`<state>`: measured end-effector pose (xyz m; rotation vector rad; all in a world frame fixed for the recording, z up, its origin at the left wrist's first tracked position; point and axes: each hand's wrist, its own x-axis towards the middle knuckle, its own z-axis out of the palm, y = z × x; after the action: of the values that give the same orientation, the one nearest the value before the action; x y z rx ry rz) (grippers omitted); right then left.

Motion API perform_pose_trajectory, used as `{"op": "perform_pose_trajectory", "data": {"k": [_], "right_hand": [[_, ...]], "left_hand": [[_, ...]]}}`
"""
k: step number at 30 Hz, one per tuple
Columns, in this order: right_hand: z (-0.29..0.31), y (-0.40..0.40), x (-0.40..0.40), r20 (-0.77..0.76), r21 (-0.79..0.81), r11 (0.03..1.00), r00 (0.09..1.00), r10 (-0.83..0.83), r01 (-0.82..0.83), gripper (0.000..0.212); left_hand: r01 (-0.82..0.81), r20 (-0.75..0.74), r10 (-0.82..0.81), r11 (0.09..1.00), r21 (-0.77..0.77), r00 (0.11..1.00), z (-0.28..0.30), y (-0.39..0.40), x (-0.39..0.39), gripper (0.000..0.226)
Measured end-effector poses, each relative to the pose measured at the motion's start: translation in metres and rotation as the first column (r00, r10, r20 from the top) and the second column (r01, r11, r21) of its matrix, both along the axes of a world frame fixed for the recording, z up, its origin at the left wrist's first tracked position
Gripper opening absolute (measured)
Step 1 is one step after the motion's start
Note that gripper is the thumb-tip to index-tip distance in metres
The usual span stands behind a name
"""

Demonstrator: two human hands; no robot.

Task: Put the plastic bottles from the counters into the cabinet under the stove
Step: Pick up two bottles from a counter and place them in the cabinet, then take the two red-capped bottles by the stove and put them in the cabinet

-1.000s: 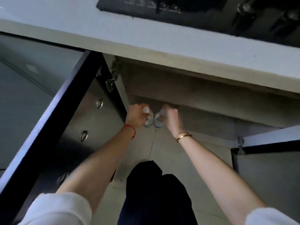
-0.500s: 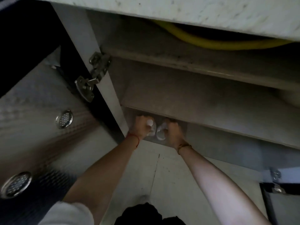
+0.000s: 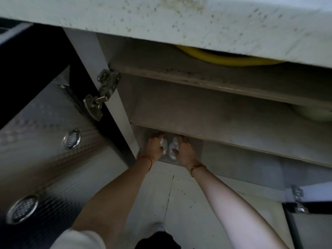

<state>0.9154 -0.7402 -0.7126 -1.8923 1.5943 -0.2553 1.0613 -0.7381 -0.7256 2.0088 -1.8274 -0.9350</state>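
Note:
Two small clear plastic bottles with white caps stand side by side at the front left of the cabinet's bottom level, under the middle shelf point(image 3: 224, 133). My left hand point(image 3: 154, 147) is closed around the left bottle point(image 3: 164, 143). My right hand point(image 3: 184, 151) grips the right bottle point(image 3: 172, 148). Both hands hide most of each bottle; only the caps and upper parts show. Both arms reach down from the bottom of the view.
The left cabinet door point(image 3: 45, 141) stands wide open, with round vents and a metal hinge point(image 3: 100, 97). The speckled countertop edge point(image 3: 179, 24) overhangs above. A yellow hose point(image 3: 224, 59) and a pale round object point(image 3: 312, 112) lie on the shelves. The right door point(image 3: 309, 227) is open too.
The view has dropped lower and closer to the cabinet; both hands with the bottles have gone further in under the middle shelf.

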Motion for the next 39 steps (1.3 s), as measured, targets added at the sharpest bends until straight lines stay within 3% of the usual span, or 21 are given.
{"op": "perform_pose_trajectory", "data": {"k": [3,8,14,26,32,39], "right_hand": [[0.022,0.021,-0.007,-0.008,0.043,0.999,1.0,-0.003,0.003,0.062],[0.094,0.069,-0.025,-0.047,0.043,0.998,0.998,-0.038,0.04,0.049],[0.228,0.124,-0.048,-0.044,-0.04,0.996,0.995,-0.086,0.084,0.048],[0.504,0.227,-0.076,0.02,-0.259,0.965,0.999,-0.029,0.033,0.054],[0.578,0.255,-0.084,0.055,-0.318,0.948,0.998,-0.016,0.033,0.055],[0.618,0.25,-0.079,0.114,-0.371,0.928,0.993,0.018,0.026,0.052]], "left_hand": [[-0.035,-0.019,0.034,0.999,-0.029,0.999,0.021,0.026,0.0,0.056],[-0.05,-0.049,0.044,0.992,-0.119,0.998,0.105,0.084,0.002,0.052],[-0.054,-0.03,0.051,0.994,-0.096,0.998,0.249,0.152,0.003,0.055],[-0.01,0.075,0.033,0.958,-0.287,0.997,0.535,0.273,0.014,0.052],[-0.064,0.117,0.115,0.928,-0.367,0.986,0.604,0.315,0.023,0.053],[-0.191,0.092,0.252,0.886,-0.423,0.963,0.644,0.325,0.041,0.051]]}}
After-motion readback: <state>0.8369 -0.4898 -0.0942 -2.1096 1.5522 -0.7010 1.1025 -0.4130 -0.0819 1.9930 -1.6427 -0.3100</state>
